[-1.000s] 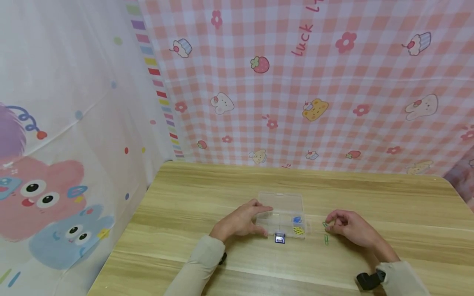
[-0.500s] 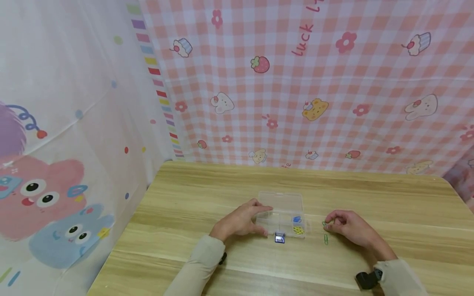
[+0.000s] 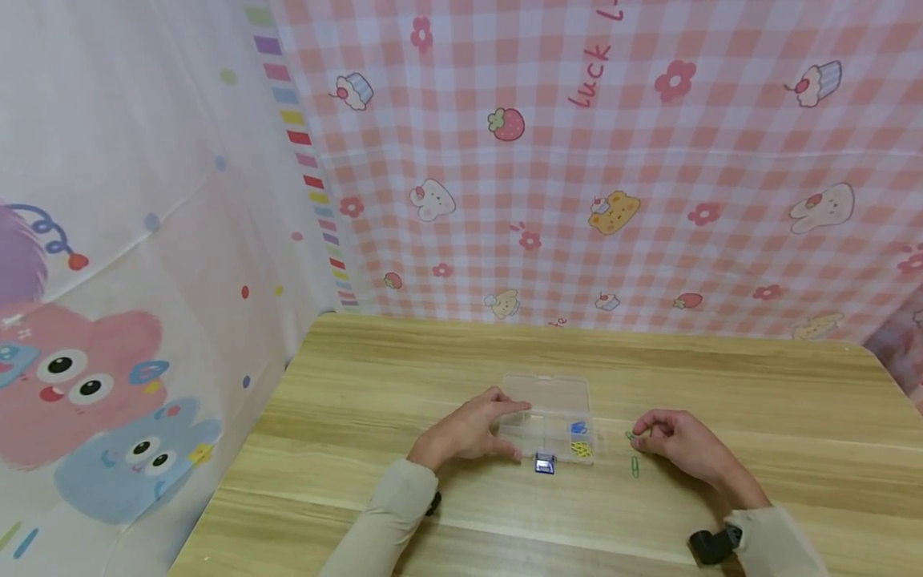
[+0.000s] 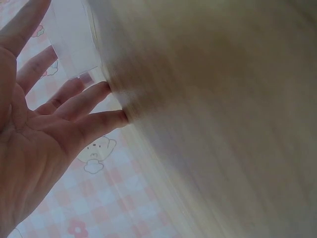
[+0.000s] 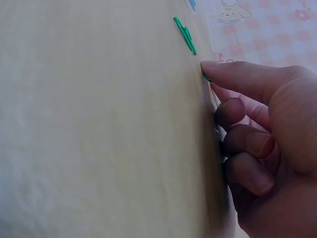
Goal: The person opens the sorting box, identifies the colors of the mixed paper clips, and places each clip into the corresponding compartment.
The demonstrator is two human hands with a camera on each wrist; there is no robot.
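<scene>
A clear plastic compartment box [image 3: 548,391] lies on the table with its lid tipped back. Blue paper clips [image 3: 579,428] fill one right-hand compartment, and yellow paper clips [image 3: 581,449] lie in the one before it. My left hand [image 3: 469,427] holds the box's left end, thumb at the front and fingers toward the back. To the right of the box, my right hand [image 3: 681,445] pinches a green paper clip [image 5: 206,78] between thumb and index finger, close to the table; the fingers partly hide it. Another green paper clip [image 3: 635,467] lies just in front.
A blue-edged latch [image 3: 545,463] sticks out from the box's front edge. The wooden table [image 3: 375,369] ends at a pink checked cloth [image 3: 461,248] behind and a white printed cloth [image 3: 180,280] on the left. A black wrist camera [image 3: 714,546] sits below the right sleeve.
</scene>
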